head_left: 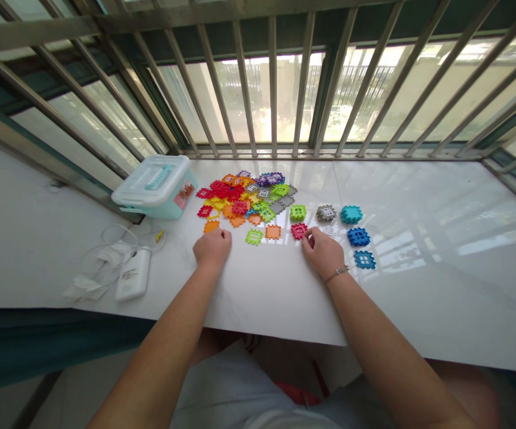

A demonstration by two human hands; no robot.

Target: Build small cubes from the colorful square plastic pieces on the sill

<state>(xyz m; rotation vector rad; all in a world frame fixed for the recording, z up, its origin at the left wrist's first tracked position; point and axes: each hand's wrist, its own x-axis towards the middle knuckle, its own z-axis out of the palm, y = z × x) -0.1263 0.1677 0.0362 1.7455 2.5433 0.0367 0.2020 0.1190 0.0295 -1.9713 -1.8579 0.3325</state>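
My right hand [324,251] is closed, its thumb and fingertips at the right edge of a red interlocking building tile [298,231] lying on the table. My left hand [213,246] rests as a fist just below an orange tile [211,226]; its curled fingers hide anything inside. Between the hands lie a light green window tile [254,237] and another orange tile [273,232]. Behind the red tile is a light green stack [298,212]. A grey stack [326,213], a turquoise stack [351,214], a blue stack [358,236] and a blue window tile [364,260] sit around my right hand.
A mixed heap of coloured tiles [229,192] spreads across the back of the white table [267,286]. At the left stand a lidded turquoise box [155,186] and a white power bank [133,274] with cables. Metal window bars [272,89] border the far edge.
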